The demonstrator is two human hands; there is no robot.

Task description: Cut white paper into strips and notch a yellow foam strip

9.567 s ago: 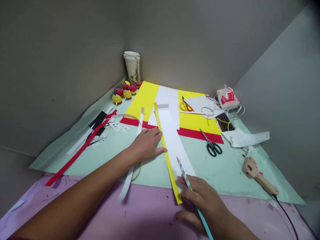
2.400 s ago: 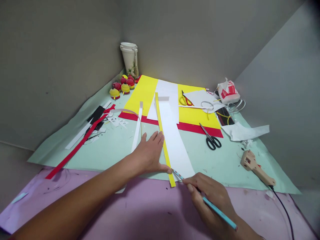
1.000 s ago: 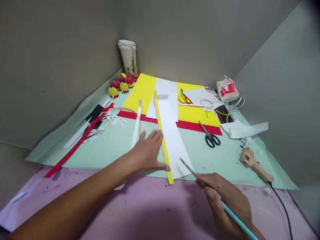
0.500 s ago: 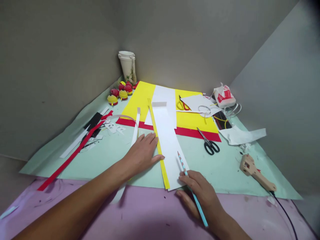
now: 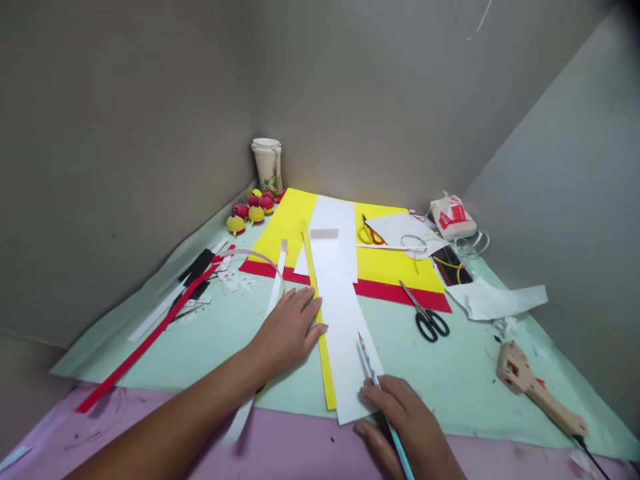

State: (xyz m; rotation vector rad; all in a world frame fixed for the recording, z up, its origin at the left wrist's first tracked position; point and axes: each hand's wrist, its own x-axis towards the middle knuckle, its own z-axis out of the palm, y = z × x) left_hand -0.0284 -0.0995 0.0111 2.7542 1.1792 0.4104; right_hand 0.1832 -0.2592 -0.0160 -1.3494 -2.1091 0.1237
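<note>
A long yellow strip (image 5: 326,373) lies along the left part of a white paper sheet (image 5: 345,333). My left hand (image 5: 293,327) rests flat over the strip's left edge, fingers extended, pressing on it. Between the thumb and fingers of my right hand (image 5: 400,413) is a light blue pencil (image 5: 369,360), its tip pointing up over the sheet's right side. A narrow white strip (image 5: 277,287) runs beneath my left hand and wrist. Behind, larger yellow sheets (image 5: 287,220) and a red sheet (image 5: 380,295) lie under white paper.
Black scissors (image 5: 427,320) and a glue gun (image 5: 540,390) lie at right. A red strip (image 5: 145,347) and black and white scraps are at left. Round red and yellow pieces (image 5: 256,215) stand by a white cup (image 5: 269,167). Yellow-red scissors (image 5: 370,233) lie farther back.
The view has tilted up, so the things on the table appear lower. My left hand stays by the yellow strip, and my right hand keeps the pencil.
</note>
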